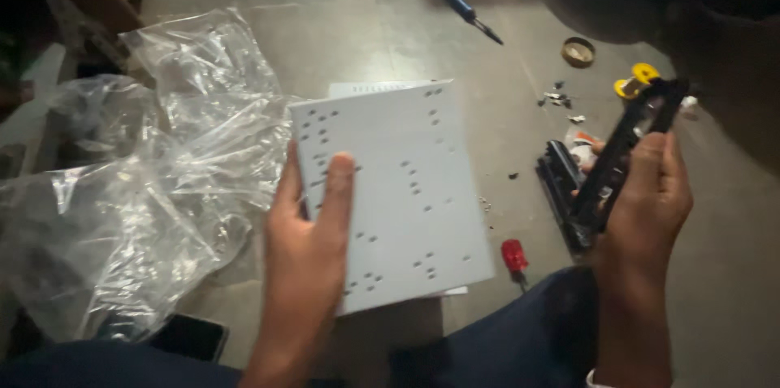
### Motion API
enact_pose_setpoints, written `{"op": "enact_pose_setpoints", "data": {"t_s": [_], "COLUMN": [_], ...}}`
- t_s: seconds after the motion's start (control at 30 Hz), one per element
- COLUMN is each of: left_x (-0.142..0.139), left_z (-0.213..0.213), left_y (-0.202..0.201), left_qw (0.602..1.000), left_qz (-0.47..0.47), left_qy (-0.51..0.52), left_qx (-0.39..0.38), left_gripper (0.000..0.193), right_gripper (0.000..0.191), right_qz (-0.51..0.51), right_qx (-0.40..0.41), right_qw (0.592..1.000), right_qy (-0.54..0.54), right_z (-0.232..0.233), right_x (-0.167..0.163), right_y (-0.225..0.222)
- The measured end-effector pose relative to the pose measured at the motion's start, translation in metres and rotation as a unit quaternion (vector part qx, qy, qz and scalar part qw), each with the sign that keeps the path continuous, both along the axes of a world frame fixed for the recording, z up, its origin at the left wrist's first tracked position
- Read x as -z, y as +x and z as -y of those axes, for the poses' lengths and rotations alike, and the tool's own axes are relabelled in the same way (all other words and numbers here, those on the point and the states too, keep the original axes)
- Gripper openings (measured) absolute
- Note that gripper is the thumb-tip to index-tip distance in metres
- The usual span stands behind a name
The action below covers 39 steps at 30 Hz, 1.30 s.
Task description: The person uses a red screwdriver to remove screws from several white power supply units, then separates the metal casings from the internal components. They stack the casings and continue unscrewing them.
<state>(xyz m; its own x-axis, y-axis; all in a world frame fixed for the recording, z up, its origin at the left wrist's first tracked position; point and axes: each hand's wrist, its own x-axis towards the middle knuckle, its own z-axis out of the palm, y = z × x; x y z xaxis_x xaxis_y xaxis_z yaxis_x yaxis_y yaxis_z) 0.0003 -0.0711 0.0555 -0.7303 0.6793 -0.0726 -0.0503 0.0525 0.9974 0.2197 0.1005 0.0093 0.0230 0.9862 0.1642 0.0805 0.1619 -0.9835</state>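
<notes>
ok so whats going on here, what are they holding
A person sits on a grey floor. The left hand grips the edge of a flat grey metal plate dotted with small holes. The right hand holds a long black plastic frame piece. Crumpled clear plastic wrapping lies to the left. A red-handled screwdriver, a blue-handled screwdriver, a small round tin and loose screws lie on the floor.

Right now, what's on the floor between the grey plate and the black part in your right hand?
In the head view, a red-handled screwdriver lies between the grey perforated plate and the black part held by the right hand.
</notes>
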Motion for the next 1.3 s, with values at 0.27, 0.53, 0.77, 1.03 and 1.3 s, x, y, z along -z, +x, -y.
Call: {"op": "enact_pose_setpoints", "data": {"t_s": [0.27, 0.53, 0.77, 1.03, 1.3], "left_x": [0.026, 0.078, 0.101, 0.07, 0.04], "left_z": [-0.113, -0.186, -0.197, -0.198, -0.193], "left_y": [0.083, 0.152, 0.158, 0.152, 0.146], "left_qw": [0.997, 0.975, 0.975, 0.964, 0.926], "left_qz": [0.006, 0.028, -0.047, -0.204, -0.358], "left_qy": [0.036, -0.212, -0.211, -0.153, -0.032], "left_qx": [0.065, 0.065, 0.059, 0.079, 0.112], "left_gripper": [0.079, 0.089, 0.091, 0.083, 0.061], "right_gripper": [0.034, 0.028, 0.026, 0.028, 0.029], "right_qz": [-0.19, -0.024, 0.036, 0.047, -0.006], "right_qx": [0.115, 0.186, 0.24, 0.239, 0.209], "right_qw": [0.975, 0.977, 0.965, 0.968, 0.972], "right_qy": [-0.017, 0.106, 0.096, 0.063, 0.105], "right_z": [-0.046, -0.05, -0.04, -0.035, -0.039], "right_x": [0.063, 0.074, 0.057, 0.044, 0.057], "right_y": [0.073, 0.097, 0.085, 0.076, 0.083]}}
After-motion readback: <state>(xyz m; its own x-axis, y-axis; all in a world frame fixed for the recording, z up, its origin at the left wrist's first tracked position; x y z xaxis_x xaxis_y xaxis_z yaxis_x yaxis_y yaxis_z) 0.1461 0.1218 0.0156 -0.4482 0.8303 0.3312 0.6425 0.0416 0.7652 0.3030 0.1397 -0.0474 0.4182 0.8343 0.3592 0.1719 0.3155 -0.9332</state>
